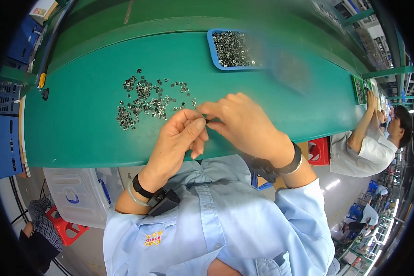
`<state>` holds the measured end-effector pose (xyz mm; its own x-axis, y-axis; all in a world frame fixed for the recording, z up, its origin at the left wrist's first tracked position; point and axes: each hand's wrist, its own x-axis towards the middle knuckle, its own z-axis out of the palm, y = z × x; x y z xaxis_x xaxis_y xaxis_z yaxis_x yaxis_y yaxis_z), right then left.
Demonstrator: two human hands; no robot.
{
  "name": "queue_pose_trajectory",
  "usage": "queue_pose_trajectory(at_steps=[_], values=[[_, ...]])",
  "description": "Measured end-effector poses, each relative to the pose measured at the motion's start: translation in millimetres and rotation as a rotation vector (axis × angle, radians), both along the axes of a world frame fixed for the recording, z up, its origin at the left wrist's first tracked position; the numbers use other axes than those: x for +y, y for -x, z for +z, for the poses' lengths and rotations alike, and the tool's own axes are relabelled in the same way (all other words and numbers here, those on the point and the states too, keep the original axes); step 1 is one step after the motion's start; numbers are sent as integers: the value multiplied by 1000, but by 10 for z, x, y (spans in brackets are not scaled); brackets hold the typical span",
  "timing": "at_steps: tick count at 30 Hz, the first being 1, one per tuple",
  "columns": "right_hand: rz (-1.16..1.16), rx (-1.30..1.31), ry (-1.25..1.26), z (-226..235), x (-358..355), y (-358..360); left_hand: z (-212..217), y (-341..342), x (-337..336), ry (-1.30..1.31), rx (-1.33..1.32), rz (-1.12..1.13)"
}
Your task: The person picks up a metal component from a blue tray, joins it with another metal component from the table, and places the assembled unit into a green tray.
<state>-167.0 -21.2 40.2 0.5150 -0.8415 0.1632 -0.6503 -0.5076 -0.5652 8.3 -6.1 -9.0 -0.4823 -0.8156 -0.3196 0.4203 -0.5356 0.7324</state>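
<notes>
Both hands meet over the near edge of the green surface [78, 133]. The left hand [177, 138] comes up from below with thumb and forefinger pressed together, and the right hand [244, 124] reaches across from the right, its fingers [207, 110] pinched too. Between them sits one tiny dark part [207, 121], clamped at the fingertips of both hands. It is mostly hidden and too small to tell its long axis or which way it points.

Just beyond the hands, to the left, a loose scatter of small metal parts [145, 99] lies spread on the surface, each piece turned its own way. Farther back, a blue tray [212, 48] holds a dense heap of the same parts. Both wrists wear dark bands, with a small black unit hanging at the left wrist.

Off to the right, another person [370, 147] in a pale coat leans over the same surface, arm raised.
</notes>
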Motion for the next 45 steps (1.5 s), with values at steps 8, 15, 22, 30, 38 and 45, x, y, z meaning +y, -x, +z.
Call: queue_pose_trajectory(at_steps=[8,15,22,30,38,45], values=[[27,-11,76,-60,45,23,-29,-36,22,-7,71,-58],[-49,-386,181,-367,133,-7,-44,-34,74,43,75,0],[-81,-425,180,-372,175,-71,4,-29,84,33,121,28],[-102,-443,180,-409,239,-122,-87,-8,84,54,176,39],[-185,-545,82,-480,284,-130,-101,0,69,81,108,38],[-153,-513,139,-451,255,-86,34,3,78,71,96,55]])
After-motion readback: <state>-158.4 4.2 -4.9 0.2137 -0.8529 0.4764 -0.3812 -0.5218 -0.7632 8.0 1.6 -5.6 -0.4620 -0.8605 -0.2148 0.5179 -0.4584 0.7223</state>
